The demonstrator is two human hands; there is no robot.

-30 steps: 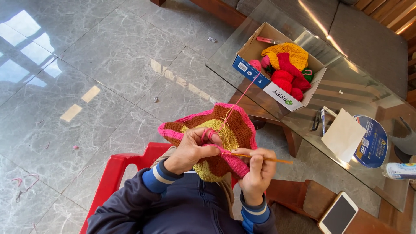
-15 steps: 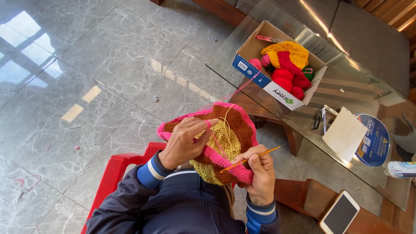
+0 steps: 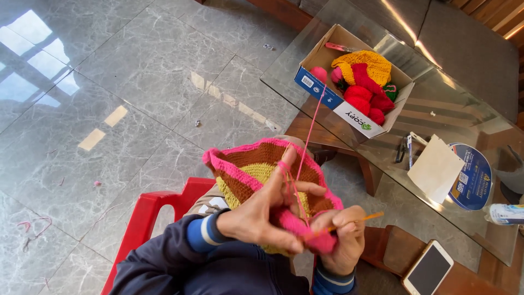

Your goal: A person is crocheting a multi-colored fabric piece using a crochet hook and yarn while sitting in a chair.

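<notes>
Head view is showing a crocheted piece (image 3: 256,169), brown and yellow with a pink edge, being worked in the person's lap above a red plastic chair (image 3: 150,210). The left hand (image 3: 262,218) is pinching the pink rim, its grip closed on the fabric with pink yarn (image 3: 312,117) looped over the raised forefinger. The right hand (image 3: 341,240) is gripping an orange crochet hook (image 3: 357,221), closed round it. The brown and yellow rounds are looking finished; the pink border appears to be in progress, and how much remains cannot be told. The hook's long axis is lying nearly level, handle end pointing right, tip buried in the pink edge. The yarn is running up to a cardboard box (image 3: 333,101) of yarn balls on the glass table (image 3: 436,109). A phone (image 3: 428,267) is lying near the right hand.
</notes>
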